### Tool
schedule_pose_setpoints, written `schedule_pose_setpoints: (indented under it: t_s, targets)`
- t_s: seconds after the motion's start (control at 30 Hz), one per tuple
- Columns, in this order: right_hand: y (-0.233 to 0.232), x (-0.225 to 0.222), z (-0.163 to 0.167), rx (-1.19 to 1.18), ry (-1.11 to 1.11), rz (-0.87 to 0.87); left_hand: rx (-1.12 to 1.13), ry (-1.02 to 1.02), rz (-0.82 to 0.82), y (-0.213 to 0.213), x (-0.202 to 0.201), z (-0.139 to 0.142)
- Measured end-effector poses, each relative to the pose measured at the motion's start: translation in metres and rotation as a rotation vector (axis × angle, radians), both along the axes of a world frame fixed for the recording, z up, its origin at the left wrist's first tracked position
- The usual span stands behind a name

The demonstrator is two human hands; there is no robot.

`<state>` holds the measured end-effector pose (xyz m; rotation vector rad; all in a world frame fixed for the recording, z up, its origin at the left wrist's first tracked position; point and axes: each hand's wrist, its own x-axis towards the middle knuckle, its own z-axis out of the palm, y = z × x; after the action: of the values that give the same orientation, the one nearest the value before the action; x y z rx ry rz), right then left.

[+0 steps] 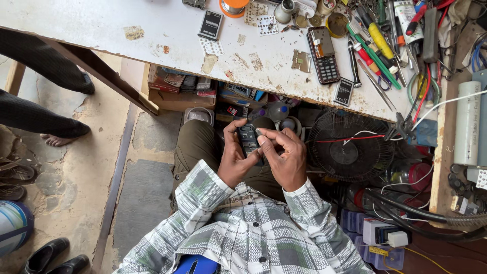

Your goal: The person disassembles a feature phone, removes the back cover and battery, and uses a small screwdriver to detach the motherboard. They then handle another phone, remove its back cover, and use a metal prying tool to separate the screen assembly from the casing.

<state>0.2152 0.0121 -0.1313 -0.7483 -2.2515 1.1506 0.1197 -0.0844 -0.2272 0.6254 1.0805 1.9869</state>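
- While the person sits below the edge of the white worktable [152,30], both hands are held together over the lap, near the knees.
- The left hand [234,160] is closed around a small dark phone [248,139]; the thumb lies along its left side and the fingers wrap it from behind.
- The right hand [285,157] is curled, and its fingertips [264,136] pinch a small pale piece at the upper right corner of the phone. What this piece is, I cannot tell.
- The phone is upright between the two hands, in front of the checked shirt sleeves.
- On the table above lies an opened keypad phone [323,55], with a flat black battery [344,91] just beside its lower end.
- Another black battery [211,24] lies further left on the table.
- Many screwdrivers [378,48] and other tools are piled at the right part of the table.
- A small black fan [350,152] stands under the table, near the right hand.
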Motion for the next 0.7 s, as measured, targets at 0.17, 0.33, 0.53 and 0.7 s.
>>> schedule_pose_setpoints:
  t_s: [0.17, 0.33, 0.53, 0.7]
  targets:
    - [-0.008, -0.001, 0.0, 0.098, -0.027, -0.087, 0.043, 0.107, 0.11, 0.004, 0.01, -0.001]
    - [-0.029, -0.01, -0.005, 0.395, -0.037, -0.211, -0.127, 0.222, 0.272, 0.009, 0.02, -0.002]
    - [-0.009, -0.007, -0.002, 0.289, -0.055, -0.044, -0.163, 0.432, 0.285, 0.004, 0.009, -0.006]
    - [0.027, -0.008, 0.006, 0.263, -0.178, 0.146, -0.106, 0.219, 0.053, -0.006, -0.004, -0.009]
